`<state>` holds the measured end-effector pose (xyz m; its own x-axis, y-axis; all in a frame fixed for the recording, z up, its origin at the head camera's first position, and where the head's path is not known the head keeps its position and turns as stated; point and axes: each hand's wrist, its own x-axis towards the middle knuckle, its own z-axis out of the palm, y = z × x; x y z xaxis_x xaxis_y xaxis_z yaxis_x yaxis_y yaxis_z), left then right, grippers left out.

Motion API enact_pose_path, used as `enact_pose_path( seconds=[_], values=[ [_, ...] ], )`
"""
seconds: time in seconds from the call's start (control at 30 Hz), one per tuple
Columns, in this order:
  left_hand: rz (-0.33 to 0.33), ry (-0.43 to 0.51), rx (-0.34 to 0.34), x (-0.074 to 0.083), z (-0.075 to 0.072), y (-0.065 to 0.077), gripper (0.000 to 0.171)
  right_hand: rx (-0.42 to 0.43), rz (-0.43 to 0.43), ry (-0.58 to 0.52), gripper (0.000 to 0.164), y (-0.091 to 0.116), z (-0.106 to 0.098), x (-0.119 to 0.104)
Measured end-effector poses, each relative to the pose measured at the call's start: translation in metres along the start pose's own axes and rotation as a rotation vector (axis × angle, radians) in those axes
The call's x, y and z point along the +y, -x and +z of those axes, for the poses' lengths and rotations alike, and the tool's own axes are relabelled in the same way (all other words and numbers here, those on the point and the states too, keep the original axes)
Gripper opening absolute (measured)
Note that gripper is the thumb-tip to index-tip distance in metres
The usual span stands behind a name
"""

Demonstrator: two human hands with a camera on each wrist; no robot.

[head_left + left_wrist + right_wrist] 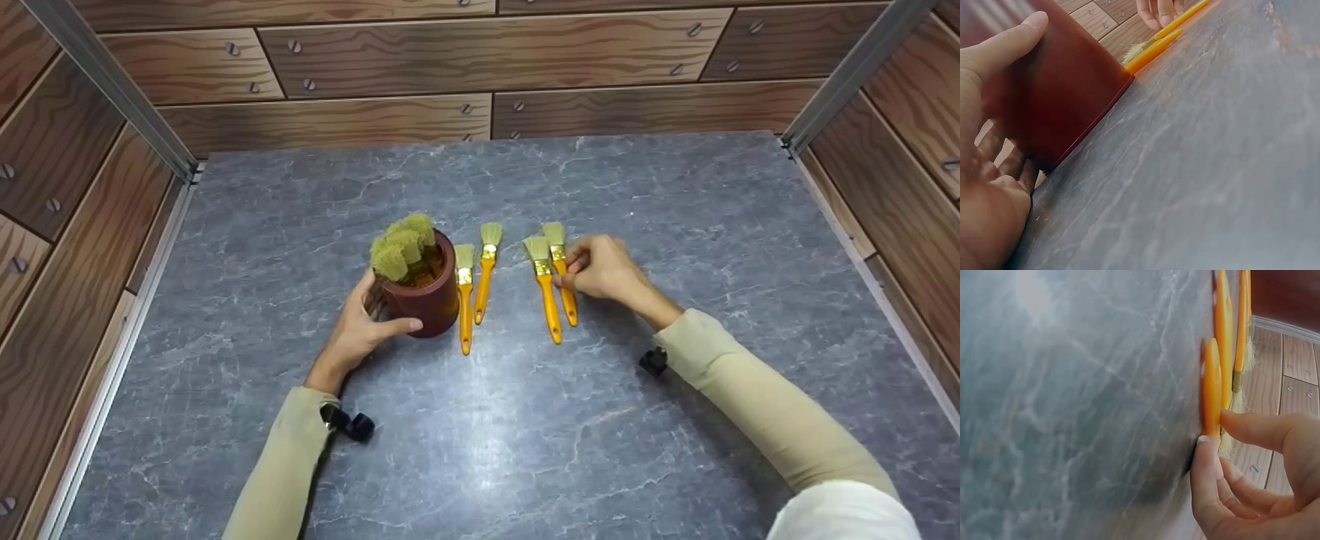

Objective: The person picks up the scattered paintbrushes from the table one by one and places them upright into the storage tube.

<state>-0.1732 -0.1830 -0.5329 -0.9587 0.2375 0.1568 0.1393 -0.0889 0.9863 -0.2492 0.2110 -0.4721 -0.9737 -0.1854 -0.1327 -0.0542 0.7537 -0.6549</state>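
Note:
My left hand (351, 330) holds a reddish-brown cylindrical cup (429, 306), thumb across its near side and fingers round the far left. Several paintbrushes (405, 244) stand in the cup, bristles up. Right beside the cup lie two paintbrushes (484, 289) with orange handles and pale bristles pointing away. Farther right, two more lie close together. My right hand (604, 270) pinches the rightmost paintbrush (568, 301) by its handle, below the metal band. In the right wrist view, thumb and fingertips meet at that orange handle (1212, 382), which lies low along the table.
The grey marbled tabletop (495, 427) stretches around the hands. Wood-patterned panels (487, 56) rise at the back and both sides, with metal posts (112, 90) at the back corners. Small black devices (349, 422) are strapped to both wrists.

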Motion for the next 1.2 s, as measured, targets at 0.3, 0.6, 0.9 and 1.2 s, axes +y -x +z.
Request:
enact_pose_path(
  seconds=[0.3, 0.6, 0.9, 1.2],
  values=[
    [-0.002, 0.01, 0.001, 0.001, 0.001, 0.0, 0.105, 0.008, 0.051, -0.065, 0.036, 0.002, -0.001, 0.004],
    [0.013, 0.005, -0.01, 0.0, 0.0, 0.0, 0.104, 0.002, 0.095, -0.125, 0.038, 0.001, 0.003, 0.008],
    [-0.008, 0.004, 0.0, 0.001, 0.002, 0.002, 0.103, -0.035, 0.164, -0.182, 0.035, 0.001, 0.005, 0.008],
    [-0.006, 0.01, -0.001, 0.001, 0.001, 0.0, 0.104, -0.069, 0.181, -0.298, 0.034, -0.001, 0.003, 0.012]
  ],
)
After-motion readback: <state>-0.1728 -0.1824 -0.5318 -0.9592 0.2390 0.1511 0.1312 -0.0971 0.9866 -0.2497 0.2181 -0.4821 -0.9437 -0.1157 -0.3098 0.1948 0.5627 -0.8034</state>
